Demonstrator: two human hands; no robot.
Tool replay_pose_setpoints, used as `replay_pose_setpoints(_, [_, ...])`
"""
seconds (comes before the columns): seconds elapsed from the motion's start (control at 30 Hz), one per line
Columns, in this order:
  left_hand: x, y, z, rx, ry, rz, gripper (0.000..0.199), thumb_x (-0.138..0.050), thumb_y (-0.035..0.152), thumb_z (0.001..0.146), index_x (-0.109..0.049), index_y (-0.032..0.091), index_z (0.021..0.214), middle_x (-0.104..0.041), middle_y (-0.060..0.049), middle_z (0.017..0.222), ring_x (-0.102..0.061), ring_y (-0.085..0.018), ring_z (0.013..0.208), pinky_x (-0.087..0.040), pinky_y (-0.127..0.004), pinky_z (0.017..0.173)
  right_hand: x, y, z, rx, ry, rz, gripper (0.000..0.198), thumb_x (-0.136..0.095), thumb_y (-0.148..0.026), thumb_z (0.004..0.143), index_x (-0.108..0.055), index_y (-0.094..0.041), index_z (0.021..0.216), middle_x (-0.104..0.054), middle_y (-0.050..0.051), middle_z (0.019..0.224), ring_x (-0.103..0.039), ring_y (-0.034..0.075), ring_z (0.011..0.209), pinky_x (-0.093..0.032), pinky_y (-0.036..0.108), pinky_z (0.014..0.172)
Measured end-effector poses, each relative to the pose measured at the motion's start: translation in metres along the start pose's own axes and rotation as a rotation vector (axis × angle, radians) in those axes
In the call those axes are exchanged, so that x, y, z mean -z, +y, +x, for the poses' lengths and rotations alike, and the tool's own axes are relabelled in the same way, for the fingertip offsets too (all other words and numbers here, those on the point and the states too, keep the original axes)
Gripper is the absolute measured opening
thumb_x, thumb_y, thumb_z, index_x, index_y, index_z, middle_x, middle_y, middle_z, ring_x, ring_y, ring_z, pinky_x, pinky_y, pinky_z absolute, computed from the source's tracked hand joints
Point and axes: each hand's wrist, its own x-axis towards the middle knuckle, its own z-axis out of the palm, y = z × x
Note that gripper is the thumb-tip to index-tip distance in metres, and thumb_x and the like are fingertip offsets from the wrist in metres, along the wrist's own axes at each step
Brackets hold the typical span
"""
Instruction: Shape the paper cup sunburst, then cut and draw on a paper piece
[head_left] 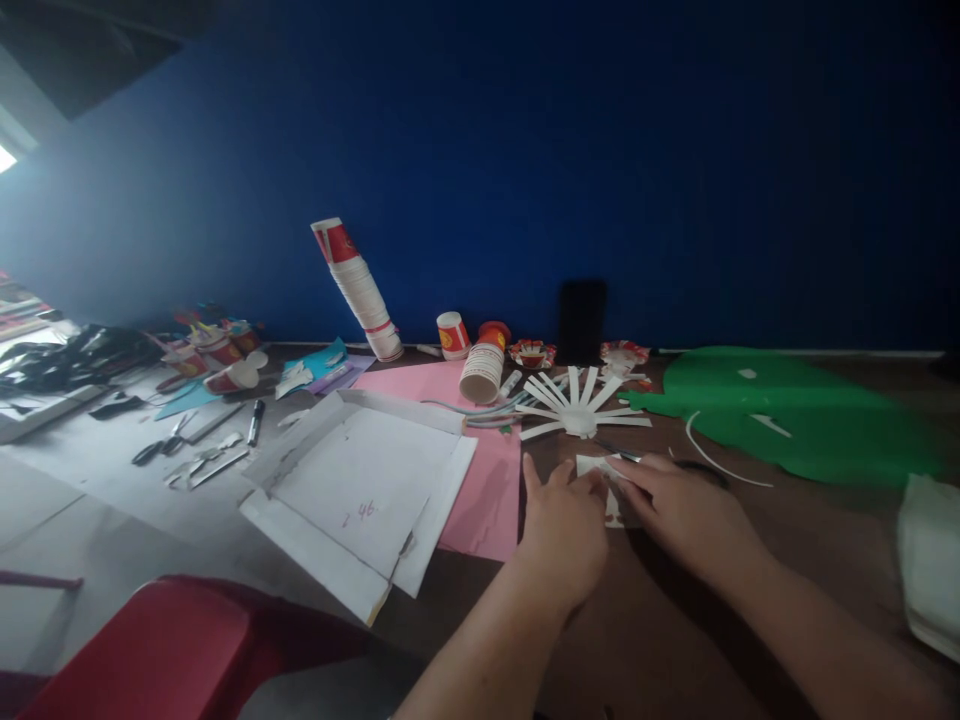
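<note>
A small white paper piece (613, 512) lies on the brown tabletop between my hands. My left hand (566, 525) presses its thumb-side fingertips on the paper, while its outer fingers reach forward. From the other side, my right hand (686, 508) grips the paper's upper edge with fingers and thumb together. Just beyond them sits a cut paper cup (580, 420), its wall slit into white strips fanned out around the base. A thin dark tool lies behind my right fingers, partly hidden; its kind cannot be made out.
Left are a white box lid (352, 480) on pink paper (491, 490), scissors (161, 442) and a marker (256, 423). A leaning stack of paper cups (364, 300) stands by the blue wall. Green cut paper (795, 415) lies right; a red stool (165, 650) stands front left.
</note>
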Motion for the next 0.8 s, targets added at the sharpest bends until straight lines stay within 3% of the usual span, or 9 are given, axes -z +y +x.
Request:
replay_pose_setpoints(0.17, [-0.001, 0.0, -0.002, 0.001, 0.033, -0.035, 0.053, -0.038, 0.011, 0.097, -0.057, 0.019, 0.146, -0.059, -0.008, 0.15, -0.04, -0.032, 0.148, -0.011, -0.076, 0.121, 0.004, -0.01, 0.0, 0.012, -0.119, -0.051, 0.042, -0.036, -0.034, 0.104, -0.075, -0.03, 0.119, -0.071, 0.007, 0.101, -0.068, 0.021, 0.088, -0.029, 0.028, 0.057])
replay_pose_setpoints(0.3, [0.001, -0.005, -0.004, -0.024, 0.065, -0.075, 0.052, -0.038, 0.011, 0.097, -0.059, 0.02, 0.144, -0.061, -0.007, 0.148, -0.041, -0.032, 0.148, -0.016, -0.076, 0.12, 0.012, -0.015, 0.0, 0.034, -0.139, -0.07, 0.04, -0.036, -0.034, 0.106, -0.075, -0.028, 0.112, -0.069, 0.007, 0.098, -0.066, 0.02, 0.086, -0.027, 0.028, 0.057])
replay_pose_setpoints(0.37, [0.002, -0.01, -0.002, -0.021, 0.118, -0.101, 0.049, -0.041, 0.011, 0.096, -0.064, 0.022, 0.138, -0.064, -0.006, 0.145, -0.045, -0.031, 0.145, -0.016, -0.072, 0.122, 0.013, -0.016, 0.0, 0.048, -0.138, -0.072, 0.036, -0.039, -0.033, 0.105, -0.075, -0.028, 0.11, -0.069, 0.007, 0.097, -0.065, 0.019, 0.084, -0.026, 0.028, 0.057])
replay_pose_setpoints(0.43, [0.0, -0.017, 0.0, 0.034, 0.25, -0.136, 0.047, -0.045, 0.01, 0.093, -0.069, 0.024, 0.131, -0.066, -0.005, 0.142, -0.05, -0.029, 0.141, -0.016, -0.067, 0.125, 0.012, -0.015, 0.0, 0.059, -0.137, -0.082, 0.032, -0.043, -0.033, 0.103, -0.075, -0.028, 0.108, -0.068, 0.007, 0.096, -0.065, 0.018, 0.081, -0.024, 0.029, 0.056])
replay_pose_setpoints(0.57, [-0.004, -0.026, 0.005, 0.123, 0.472, -0.192, 0.041, -0.053, 0.006, 0.085, -0.077, 0.023, 0.114, -0.072, -0.005, 0.133, -0.06, -0.029, 0.129, -0.037, -0.058, 0.118, 0.011, -0.013, 0.0, 0.05, -0.138, -0.102, 0.036, -0.041, -0.036, 0.105, -0.076, -0.025, 0.105, -0.068, 0.009, 0.097, -0.064, 0.019, 0.079, -0.024, 0.03, 0.056])
replay_pose_setpoints(0.67, [-0.008, -0.026, 0.008, 0.034, 0.507, -0.228, 0.037, -0.054, 0.004, 0.083, -0.08, 0.02, 0.104, -0.076, -0.006, 0.124, -0.066, -0.027, 0.118, -0.049, -0.046, 0.11, 0.013, -0.013, 0.0, 0.04, -0.168, -0.084, 0.037, -0.041, -0.036, 0.105, -0.076, -0.025, 0.107, -0.069, 0.009, 0.099, -0.065, 0.02, 0.081, -0.025, 0.03, 0.057])
replay_pose_setpoints(0.8, [-0.014, -0.024, 0.011, -0.034, 0.531, -0.25, 0.033, -0.055, 0.006, 0.086, -0.081, 0.018, 0.102, -0.078, -0.007, 0.117, -0.069, -0.025, 0.11, -0.052, -0.041, 0.107, 0.015, -0.011, 0.001, 0.02, -0.181, -0.045, 0.033, -0.044, -0.037, 0.104, -0.076, -0.027, 0.109, -0.07, 0.009, 0.1, -0.066, 0.02, 0.083, -0.027, 0.029, 0.057])
